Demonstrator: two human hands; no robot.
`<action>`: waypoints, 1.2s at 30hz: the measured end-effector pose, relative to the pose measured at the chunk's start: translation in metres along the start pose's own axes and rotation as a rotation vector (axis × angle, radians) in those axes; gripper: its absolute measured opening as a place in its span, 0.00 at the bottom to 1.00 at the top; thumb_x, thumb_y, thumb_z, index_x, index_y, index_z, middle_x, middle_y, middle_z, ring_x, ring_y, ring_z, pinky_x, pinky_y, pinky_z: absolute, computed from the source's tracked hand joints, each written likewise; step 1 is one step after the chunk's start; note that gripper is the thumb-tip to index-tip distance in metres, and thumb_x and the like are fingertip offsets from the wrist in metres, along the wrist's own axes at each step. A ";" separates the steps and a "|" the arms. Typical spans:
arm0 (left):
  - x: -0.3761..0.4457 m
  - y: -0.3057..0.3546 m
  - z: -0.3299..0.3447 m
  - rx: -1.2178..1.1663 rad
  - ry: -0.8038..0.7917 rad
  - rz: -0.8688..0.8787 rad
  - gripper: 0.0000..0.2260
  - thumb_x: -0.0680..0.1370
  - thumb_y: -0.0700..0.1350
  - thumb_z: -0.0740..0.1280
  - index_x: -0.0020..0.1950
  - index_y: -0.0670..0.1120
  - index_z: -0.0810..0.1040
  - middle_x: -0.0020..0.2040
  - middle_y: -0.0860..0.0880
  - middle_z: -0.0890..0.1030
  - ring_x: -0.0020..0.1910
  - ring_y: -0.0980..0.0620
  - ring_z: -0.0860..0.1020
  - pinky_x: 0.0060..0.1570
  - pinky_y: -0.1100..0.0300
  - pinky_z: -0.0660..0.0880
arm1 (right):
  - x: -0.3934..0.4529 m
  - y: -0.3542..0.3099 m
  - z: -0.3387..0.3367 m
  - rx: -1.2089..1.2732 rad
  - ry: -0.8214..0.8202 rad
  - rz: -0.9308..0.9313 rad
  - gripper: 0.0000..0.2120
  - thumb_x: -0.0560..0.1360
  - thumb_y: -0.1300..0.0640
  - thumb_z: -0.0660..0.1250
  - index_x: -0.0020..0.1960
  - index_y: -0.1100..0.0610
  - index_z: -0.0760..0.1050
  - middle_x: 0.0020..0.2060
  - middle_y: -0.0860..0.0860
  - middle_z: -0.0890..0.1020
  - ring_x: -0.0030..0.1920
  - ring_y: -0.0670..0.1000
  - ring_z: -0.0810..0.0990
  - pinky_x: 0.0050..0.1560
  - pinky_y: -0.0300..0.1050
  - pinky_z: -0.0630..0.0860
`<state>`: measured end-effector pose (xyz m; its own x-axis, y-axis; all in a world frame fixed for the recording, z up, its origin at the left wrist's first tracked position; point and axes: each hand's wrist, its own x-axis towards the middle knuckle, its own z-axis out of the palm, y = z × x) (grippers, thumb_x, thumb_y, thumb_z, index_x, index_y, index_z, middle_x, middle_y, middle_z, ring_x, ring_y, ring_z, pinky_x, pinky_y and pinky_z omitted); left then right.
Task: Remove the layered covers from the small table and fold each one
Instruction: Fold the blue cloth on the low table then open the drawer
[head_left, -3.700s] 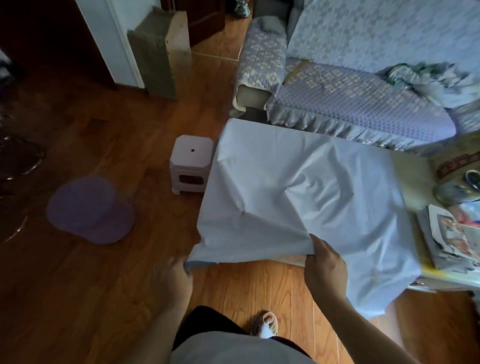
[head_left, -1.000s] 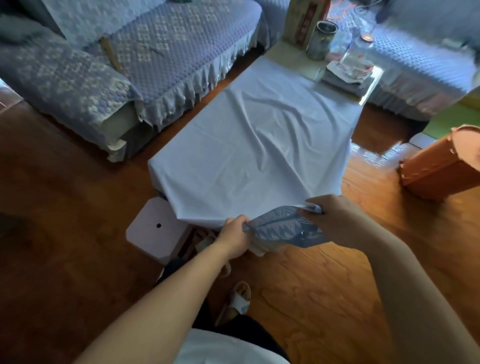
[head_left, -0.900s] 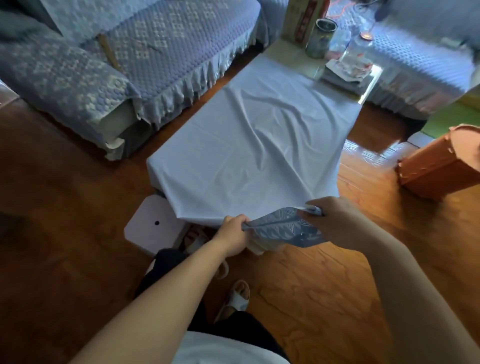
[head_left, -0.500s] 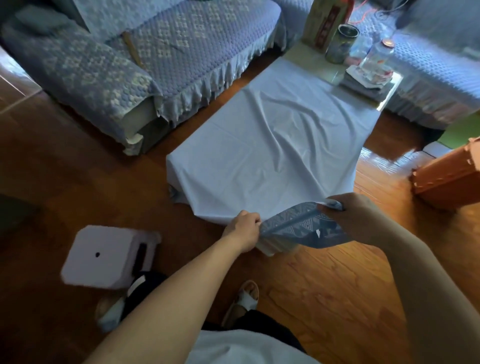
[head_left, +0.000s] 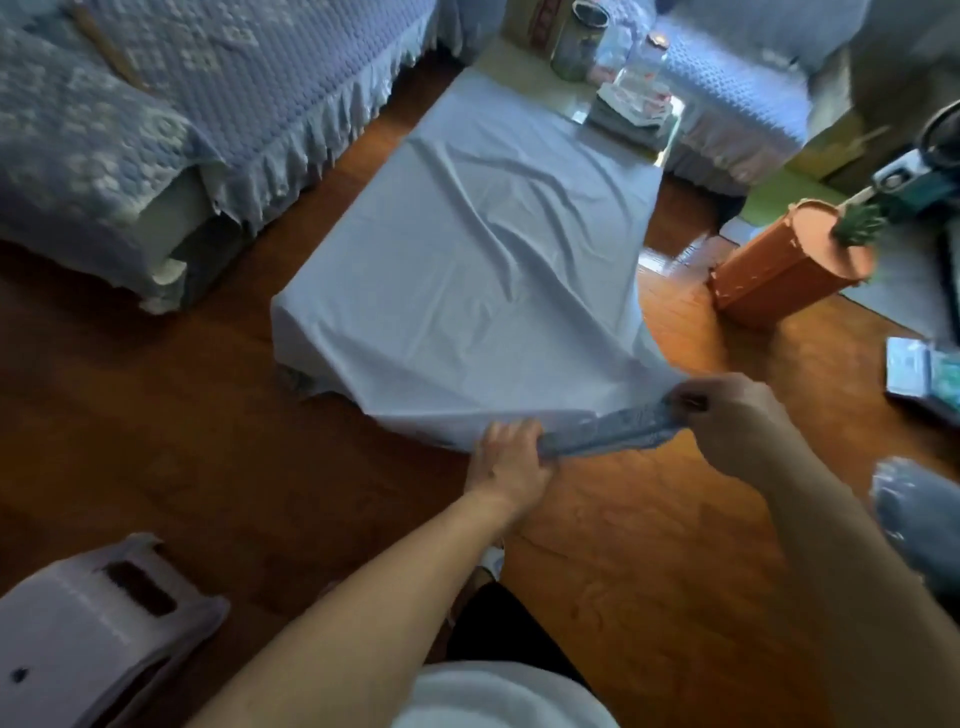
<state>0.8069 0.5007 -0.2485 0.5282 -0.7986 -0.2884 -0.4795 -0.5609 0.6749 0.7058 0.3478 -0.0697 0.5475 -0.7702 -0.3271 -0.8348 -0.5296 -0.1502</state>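
Note:
A pale blue cover (head_left: 467, 270) lies wrinkled over the low table, whose bare far end (head_left: 498, 54) shows at the top. Along the near edge a strip of patterned blue cloth (head_left: 608, 434) is stretched between my hands; I cannot tell if it is the cover's underside or a second layer. My left hand (head_left: 511, 457) grips the left end of that strip. My right hand (head_left: 727, 415) pinches its right end together with the plain cover's corner, lifted a little above floor level.
A sofa with a quilted blue cover (head_left: 182, 93) runs along the left. Jars and a stack of papers (head_left: 631, 111) sit on the table's far end. An orange bin (head_left: 779, 265) lies tipped at the right. A white plastic stool (head_left: 83, 639) stands at the lower left.
I have stepped back and to the right; the stool now sits further left and nearer me. My hands have drawn apart, stretching the patterned edge into a taut strip.

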 end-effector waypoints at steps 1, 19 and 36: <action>-0.004 -0.001 0.006 0.055 -0.052 -0.018 0.13 0.79 0.53 0.64 0.63 0.52 0.74 0.61 0.47 0.77 0.63 0.43 0.71 0.62 0.48 0.68 | -0.009 0.010 0.001 0.103 0.105 0.022 0.09 0.75 0.64 0.69 0.47 0.52 0.85 0.43 0.53 0.84 0.46 0.55 0.81 0.43 0.42 0.69; -0.044 -0.043 -0.058 0.508 0.056 0.227 0.05 0.74 0.39 0.65 0.41 0.48 0.72 0.37 0.47 0.75 0.36 0.40 0.77 0.30 0.49 0.72 | -0.052 0.138 0.063 0.359 0.517 0.534 0.21 0.69 0.58 0.60 0.59 0.56 0.82 0.69 0.62 0.71 0.69 0.66 0.66 0.74 0.55 0.60; -0.025 -0.103 -0.073 0.220 0.289 0.016 0.09 0.72 0.38 0.67 0.50 0.49 0.75 0.49 0.48 0.77 0.48 0.42 0.76 0.43 0.49 0.73 | -0.042 -0.105 0.147 0.039 0.168 -0.069 0.08 0.64 0.61 0.68 0.36 0.51 0.72 0.33 0.47 0.76 0.39 0.55 0.75 0.39 0.50 0.68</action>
<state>0.8943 0.5948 -0.2609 0.6806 -0.7308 -0.0531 -0.6125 -0.6072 0.5062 0.7617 0.4881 -0.1768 0.6028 -0.7828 -0.1546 -0.7947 -0.5716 -0.2044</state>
